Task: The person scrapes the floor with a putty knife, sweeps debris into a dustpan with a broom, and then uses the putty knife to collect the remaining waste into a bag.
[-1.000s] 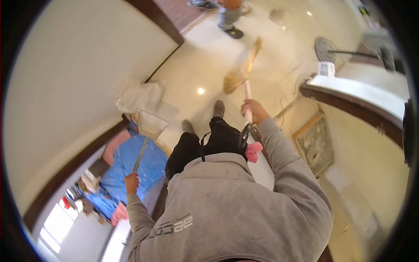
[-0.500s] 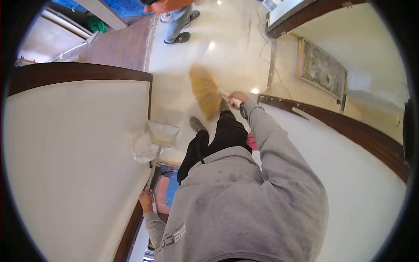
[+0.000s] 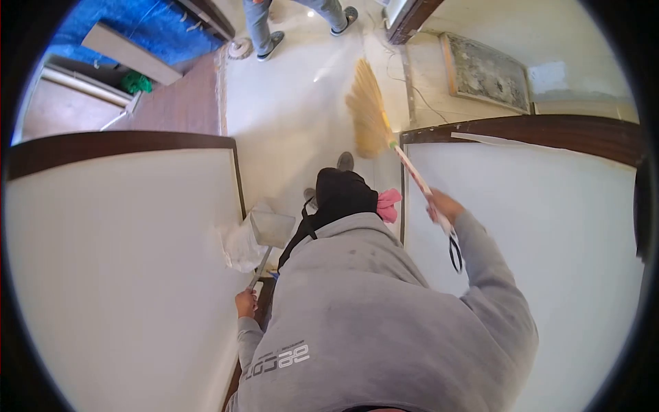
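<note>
My right hand (image 3: 445, 208) grips the pale handle of a broom (image 3: 412, 169), out to my right. Its wide straw-coloured bristles (image 3: 368, 113) fan out over the light floor ahead of my feet, and a dark wrist loop hangs from the handle's end. Low on my left side, my left hand (image 3: 246, 303) is closed around the long handle of a dustpan (image 3: 272, 228). The grey-white pan overlaps a translucent plastic bag (image 3: 241, 246) beside the left wall.
Another person's legs (image 3: 258, 27) stand at the far end of the passage. White dark-edged walls (image 3: 123, 261) flank me. A cable (image 3: 422, 99) runs along the floor at right, near a framed grey panel (image 3: 489, 74). Blue sheeting (image 3: 137, 34) lies at far left.
The broom has swung right and forward, its handle now showing at full length. I have moved forward along the passage. The other person's legs have stepped farther apart.
</note>
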`<action>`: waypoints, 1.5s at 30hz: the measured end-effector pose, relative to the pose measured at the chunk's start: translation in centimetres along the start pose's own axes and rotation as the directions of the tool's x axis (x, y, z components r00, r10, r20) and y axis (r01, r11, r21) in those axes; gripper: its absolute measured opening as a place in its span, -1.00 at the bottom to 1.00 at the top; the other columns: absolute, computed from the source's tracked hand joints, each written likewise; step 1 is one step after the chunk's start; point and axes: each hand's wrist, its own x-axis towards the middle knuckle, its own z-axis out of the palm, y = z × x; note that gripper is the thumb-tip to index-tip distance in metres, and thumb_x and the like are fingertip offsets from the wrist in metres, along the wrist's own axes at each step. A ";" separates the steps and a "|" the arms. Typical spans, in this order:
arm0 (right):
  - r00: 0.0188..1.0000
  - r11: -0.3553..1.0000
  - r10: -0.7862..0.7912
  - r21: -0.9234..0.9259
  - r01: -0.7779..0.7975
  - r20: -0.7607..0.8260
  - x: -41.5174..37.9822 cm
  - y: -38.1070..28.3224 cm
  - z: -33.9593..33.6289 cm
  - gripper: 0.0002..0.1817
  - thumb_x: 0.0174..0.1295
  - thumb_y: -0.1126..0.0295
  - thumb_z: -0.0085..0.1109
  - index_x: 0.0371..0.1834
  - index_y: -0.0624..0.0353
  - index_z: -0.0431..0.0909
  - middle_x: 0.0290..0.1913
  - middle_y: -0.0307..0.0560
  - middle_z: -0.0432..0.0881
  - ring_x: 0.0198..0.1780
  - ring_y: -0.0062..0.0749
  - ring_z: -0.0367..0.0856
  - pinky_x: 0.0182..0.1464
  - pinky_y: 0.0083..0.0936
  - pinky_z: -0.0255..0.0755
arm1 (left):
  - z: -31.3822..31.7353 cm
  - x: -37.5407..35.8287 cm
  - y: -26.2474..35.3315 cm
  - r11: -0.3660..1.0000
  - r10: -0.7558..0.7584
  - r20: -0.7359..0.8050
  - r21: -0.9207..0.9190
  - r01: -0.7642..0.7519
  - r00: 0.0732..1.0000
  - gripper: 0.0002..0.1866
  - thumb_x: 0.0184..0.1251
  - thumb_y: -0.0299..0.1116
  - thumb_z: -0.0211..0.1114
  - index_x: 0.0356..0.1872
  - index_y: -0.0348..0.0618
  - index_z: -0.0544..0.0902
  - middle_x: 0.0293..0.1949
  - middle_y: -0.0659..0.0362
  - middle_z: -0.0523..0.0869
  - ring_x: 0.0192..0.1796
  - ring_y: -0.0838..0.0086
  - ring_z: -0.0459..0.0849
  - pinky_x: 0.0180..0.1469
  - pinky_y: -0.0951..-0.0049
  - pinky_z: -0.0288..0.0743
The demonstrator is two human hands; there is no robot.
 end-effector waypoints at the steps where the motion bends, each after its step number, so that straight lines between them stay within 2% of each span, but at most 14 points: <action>1: 0.999 0.999 0.031 -0.038 -0.031 -0.018 -3.4 0.3 0.4 -0.67 0.35 0.31 -0.20 0.16 0.06 0.23 -0.61 -0.24 0.35 -0.71 -0.55 0.32 -0.71 -0.52 0.30 | 0.4 1.4 0.4 1.000 -0.001 0.011 0.025 0.001 1.000 -0.73 0.30 -0.27 0.06 -0.55 -0.20 0.51 -0.77 0.27 0.39 -0.81 0.57 0.27 -0.79 0.51 0.08; 8: 0.923 0.844 0.375 0.380 -0.378 0.087 -8.1 6.3 -0.5 -0.85 0.34 0.31 -0.14 -0.09 0.03 0.27 -0.61 -0.28 0.31 -0.70 -0.62 0.30 -0.72 -0.67 0.28 | 1.6 7.5 9.5 0.967 0.000 0.061 0.253 -0.015 0.998 -0.73 0.24 -0.32 0.07 -0.62 -0.20 0.51 -0.76 0.25 0.41 -0.79 0.56 0.30 -0.77 0.49 0.08; 11: 0.833 0.503 0.494 0.700 -0.507 0.248 -2.1 7.0 -0.3 -0.96 0.24 0.51 -0.17 -0.33 0.16 0.19 -0.63 -0.26 0.32 -0.69 -0.59 0.35 -0.73 -0.67 0.31 | 3.0 6.3 17.0 0.948 0.018 0.070 0.315 -0.040 0.997 -0.72 0.26 -0.32 0.05 -0.61 -0.22 0.52 -0.76 0.25 0.40 -0.78 0.56 0.28 -0.76 0.50 0.08; 15: 0.766 0.142 0.467 0.818 -0.557 0.441 12.6 6.1 0.0 -0.92 0.21 0.52 -0.15 -0.25 0.19 0.31 -0.61 -0.24 0.36 -0.67 -0.59 0.40 -0.70 -0.62 0.38 | 4.5 3.8 26.1 0.941 -0.031 0.054 0.340 0.011 0.998 -0.68 0.34 -0.26 0.04 -0.53 -0.26 0.55 -0.75 0.27 0.38 -0.78 0.58 0.26 -0.75 0.52 0.10; 17: 0.930 0.491 0.326 0.810 -0.320 0.170 19.8 4.2 0.4 -0.88 0.25 0.37 -0.03 -0.40 0.13 0.39 -0.55 -0.19 0.51 -0.54 -0.49 0.58 -0.53 -0.52 0.55 | 5.3 1.2 30.5 0.926 0.035 0.056 0.373 -0.053 0.998 -0.69 0.35 -0.25 0.05 -0.48 -0.26 0.55 -0.75 0.28 0.38 -0.77 0.59 0.26 -0.75 0.53 0.12; 18: 0.958 0.422 0.288 0.899 -0.118 -0.010 18.2 -3.2 3.4 -0.87 0.22 0.32 0.05 -0.43 0.09 0.46 -0.52 -0.20 0.56 -0.49 -0.44 0.61 -0.42 -0.42 0.59 | 5.3 -0.4 32.6 0.911 0.092 0.080 0.397 -0.116 0.993 -0.69 0.37 -0.23 0.05 -0.44 -0.26 0.56 -0.75 0.29 0.38 -0.77 0.60 0.26 -0.75 0.53 0.13; 20: 0.885 0.784 -0.326 0.428 0.450 -0.333 22.8 -5.1 3.7 -0.86 0.19 0.29 0.09 -0.43 0.09 0.48 -0.53 -0.19 0.56 -0.50 -0.37 0.61 -0.39 -0.38 0.58 | 4.8 -2.7 36.1 0.911 0.096 0.024 0.400 -0.098 0.995 -0.70 0.38 -0.23 0.05 -0.41 -0.26 0.56 -0.75 0.29 0.38 -0.78 0.62 0.26 -0.76 0.55 0.13; 21: 0.994 0.524 -0.042 0.849 -0.068 0.106 26.3 -8.1 2.1 -0.88 0.16 0.31 0.12 -0.44 0.08 0.49 -0.51 -0.17 0.57 -0.50 -0.37 0.60 -0.42 -0.41 0.56 | 5.2 -3.7 37.6 0.919 0.130 -0.006 0.376 -0.118 0.992 -0.71 0.38 -0.23 0.05 -0.38 -0.25 0.56 -0.76 0.30 0.37 -0.78 0.63 0.26 -0.76 0.56 0.13; 23: 0.864 0.632 -0.334 0.770 -0.091 0.376 32.1 -12.8 0.7 -0.88 0.13 0.33 0.13 -0.50 0.08 0.45 -0.55 -0.19 0.52 -0.55 -0.40 0.55 -0.50 -0.43 0.51 | 5.6 -6.4 40.2 0.930 0.140 -0.031 0.347 -0.121 0.990 -0.71 0.39 -0.22 0.05 -0.37 -0.25 0.56 -0.76 0.31 0.36 -0.79 0.64 0.25 -0.77 0.57 0.12; 25: 0.822 0.714 -0.565 0.456 0.531 -0.073 34.0 -18.1 2.3 -0.80 0.14 0.31 0.12 -0.54 0.18 0.51 -0.55 -0.07 0.51 -0.49 -0.39 0.53 -0.46 -0.50 0.46 | 6.1 -8.0 41.4 0.945 0.171 -0.061 0.293 -0.146 0.983 -0.70 0.41 -0.18 0.05 -0.36 -0.22 0.56 -0.77 0.32 0.35 -0.81 0.65 0.23 -0.79 0.57 0.10; 27: 0.939 0.540 -0.321 0.838 0.077 0.121 35.8 -23.9 2.5 -0.82 0.12 0.37 0.11 -0.58 0.18 0.47 -0.60 -0.09 0.48 -0.60 -0.38 0.50 -0.57 -0.50 0.42 | 6.5 -9.1 41.9 0.950 0.200 -0.074 0.257 -0.175 0.977 -0.70 0.42 -0.18 0.06 -0.35 -0.22 0.56 -0.77 0.32 0.34 -0.81 0.65 0.23 -0.79 0.57 0.10; 30: 0.970 0.752 -0.156 0.659 -0.004 0.184 37.1 -28.7 2.2 -0.81 0.15 0.34 0.07 -0.56 0.13 0.36 -0.64 -0.15 0.40 -0.61 -0.33 0.49 -0.64 -0.38 0.39 | 6.9 -9.8 42.8 0.953 0.236 -0.084 0.213 -0.214 0.968 -0.70 0.42 -0.16 0.06 -0.33 -0.19 0.55 -0.76 0.34 0.33 -0.80 0.67 0.21 -0.78 0.60 0.07; 38: 0.939 0.575 0.012 0.766 -0.287 0.343 29.9 -22.8 -2.8 -0.87 0.25 0.38 -0.08 -0.42 0.12 0.26 -0.66 -0.28 0.33 -0.69 -0.57 0.37 -0.73 -0.67 0.31 | 6.2 -7.7 45.6 0.954 0.224 -0.091 0.223 -0.200 0.970 -0.70 0.41 -0.18 0.08 -0.38 -0.20 0.56 -0.78 0.33 0.33 -0.80 0.66 0.22 -0.78 0.60 0.08; 45: 0.958 0.622 0.249 0.736 -0.268 0.139 11.8 -19.3 -6.3 -0.91 0.27 0.40 -0.11 -0.38 0.11 0.26 -0.65 -0.29 0.31 -0.71 -0.61 0.34 -0.74 -0.68 0.30 | 4.8 -2.4 46.1 0.929 0.146 -0.042 0.350 -0.123 0.988 -0.68 0.39 -0.21 0.04 -0.47 -0.22 0.56 -0.77 0.33 0.33 -0.80 0.62 0.22 -0.77 0.56 0.08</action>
